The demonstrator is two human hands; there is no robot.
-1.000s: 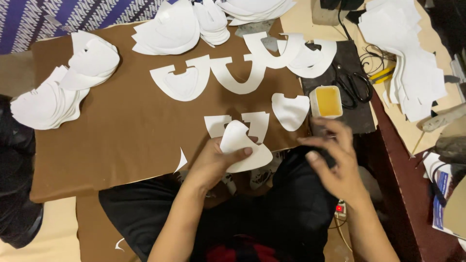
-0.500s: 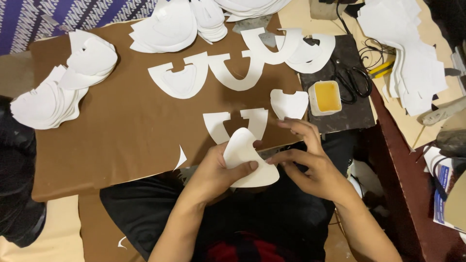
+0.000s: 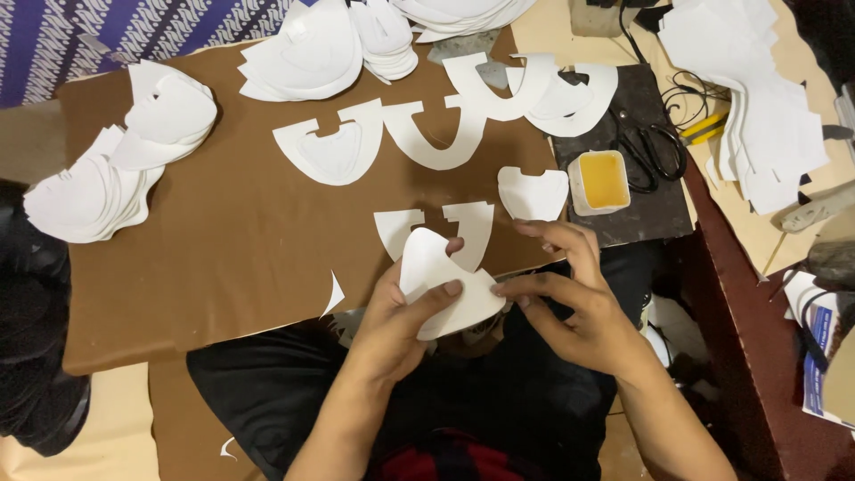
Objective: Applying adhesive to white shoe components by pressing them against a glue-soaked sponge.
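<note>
left hand [image 3: 401, 307]: fingers curled, thumb pinning curved white piece [image 3: 445, 281] | right hand [image 3: 574, 298]: fingertips pinching its right edge | piece: held over brown board's [image 3: 223, 240] near edge

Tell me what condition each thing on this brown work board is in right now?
Curved white piece: lifted off the board, bent, pinched by both hands.
Left hand: closed on the piece, thumb on top.
Right hand: fingertips touching the piece's right edge.
Yellow glue tub: open, no lid.
Black scissors: lying flat, untouched.
U-shaped cutouts: lying flat, overlapping.
Stack of white pieces: piled, untouched.
</note>
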